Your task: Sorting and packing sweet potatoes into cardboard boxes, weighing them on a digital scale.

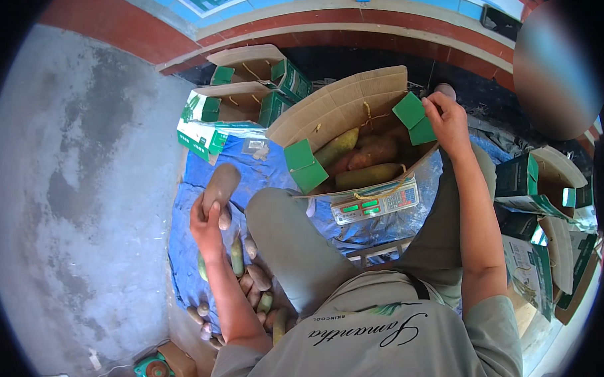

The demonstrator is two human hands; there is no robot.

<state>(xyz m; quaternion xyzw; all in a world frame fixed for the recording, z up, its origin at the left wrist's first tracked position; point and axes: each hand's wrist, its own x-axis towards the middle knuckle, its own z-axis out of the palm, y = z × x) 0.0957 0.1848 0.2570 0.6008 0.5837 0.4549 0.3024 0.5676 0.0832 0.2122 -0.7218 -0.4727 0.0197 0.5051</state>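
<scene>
My left hand (pixel 207 226) is wrapped round the lower end of a thick, brownish root vegetable (pixel 223 183), held up over the blue sheet. Before me an open cardboard box (pixel 342 102) sits on a digital scale (pixel 376 206) with lit green displays. Several long vegetables lie in the box, some greenish like this root vegetable (pixel 338 147), others reddish-brown. At the box's right side, the fingers of my right hand (pixel 451 122) are closed at a raised green flap (pixel 411 110). Below my left hand, a pile of roots (pixel 257 278) lies beside my left leg.
Two open boxes (pixel 236 101) stand at the back left, by the wall. More boxes (pixel 541 187) crowd the right side. The blue sheet (pixel 208 172) covers the floor around the scale. A small green device (pixel 152 371) lies at the lower left.
</scene>
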